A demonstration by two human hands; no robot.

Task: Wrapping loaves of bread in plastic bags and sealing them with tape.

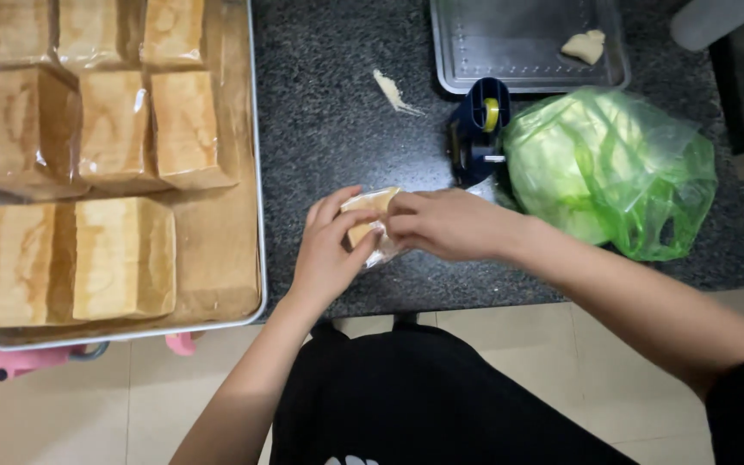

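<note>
Together, the left hand (327, 250) and the right hand (441, 224) held a small wrapped bread piece (370, 215) at the center of the dark counter (329, 129), fingers curled closely around its clear wrap. At about one o'clock from it stood a blue tape dispenser (478, 129), and at three o'clock lay a green plastic bag (613, 172). At nine o'clock, a tray (255, 215) carried wrapped bread blocks (122, 258). At twelve o'clock sat a metal tray (518, 52).
</note>
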